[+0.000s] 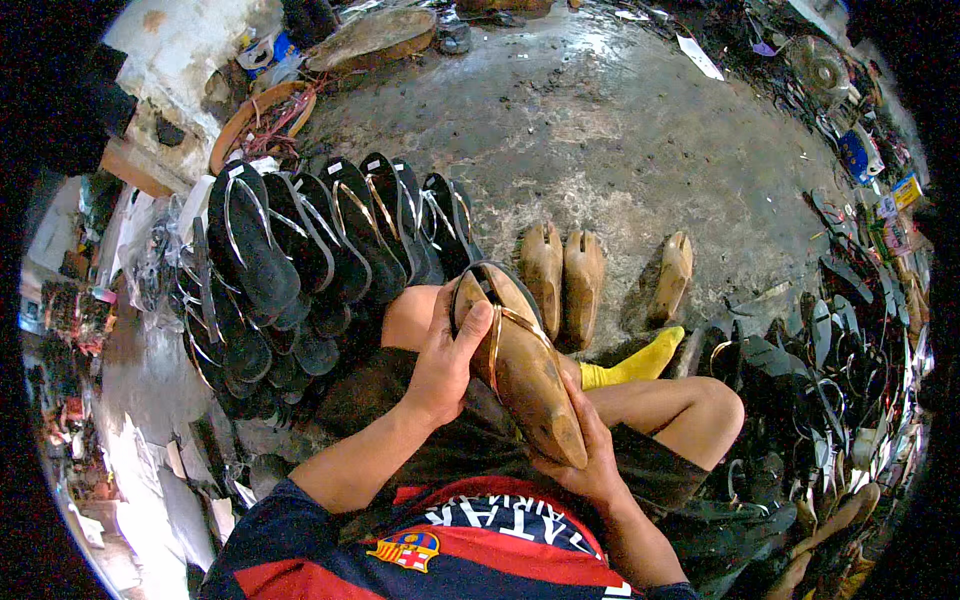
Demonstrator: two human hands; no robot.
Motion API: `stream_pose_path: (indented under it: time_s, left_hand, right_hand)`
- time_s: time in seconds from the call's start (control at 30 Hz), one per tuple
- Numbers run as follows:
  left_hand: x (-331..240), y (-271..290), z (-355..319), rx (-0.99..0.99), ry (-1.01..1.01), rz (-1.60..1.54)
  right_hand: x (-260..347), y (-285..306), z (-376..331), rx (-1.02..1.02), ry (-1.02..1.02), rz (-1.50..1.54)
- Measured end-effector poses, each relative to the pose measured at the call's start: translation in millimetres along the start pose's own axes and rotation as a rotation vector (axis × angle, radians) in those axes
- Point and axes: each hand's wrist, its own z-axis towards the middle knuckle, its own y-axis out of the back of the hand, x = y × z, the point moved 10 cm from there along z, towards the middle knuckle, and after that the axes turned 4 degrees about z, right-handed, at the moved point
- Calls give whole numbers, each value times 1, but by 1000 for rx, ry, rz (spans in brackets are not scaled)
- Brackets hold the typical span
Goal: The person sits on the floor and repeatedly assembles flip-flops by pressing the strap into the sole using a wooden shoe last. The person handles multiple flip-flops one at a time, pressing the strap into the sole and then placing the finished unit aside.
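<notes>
Over my lap I hold a black flip-flop (519, 287) with a wooden shoe last (530, 385) fitted under its shiny metallic straps. My left hand (449, 362) is closed round the toe end, its thumb pressed on the last near the strap. Lower down, my right hand (590, 447) wraps the right side and underside of the heel end; some of its fingers are hidden beneath. Three more wooden lasts stand on the floor ahead: a left one (542, 275), a middle one (582, 285) close beside it, and a right one (671, 277) set apart.
Rows of finished-looking black flip-flops (255, 240) lean in a pile at my left. Dark sole pieces and straps (780, 355) lie heaped at my right. A yellow sock (640, 362) covers my foot near the lasts. A round basin of straps (262, 125) stands far left on the concrete floor (600, 130).
</notes>
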Motion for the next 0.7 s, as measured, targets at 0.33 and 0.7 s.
stream_pose_path:
  time_s: [0.33, 0.7]
  left_hand:
    - [-19, 9, 6, -224, -314, 410]
    - [-10, 17, 12, -292, -297, 304]
  right_hand:
    - [1, -5, 1, -49, -40, -56]
    - [-9, -10, 4, -70, -72, -12]
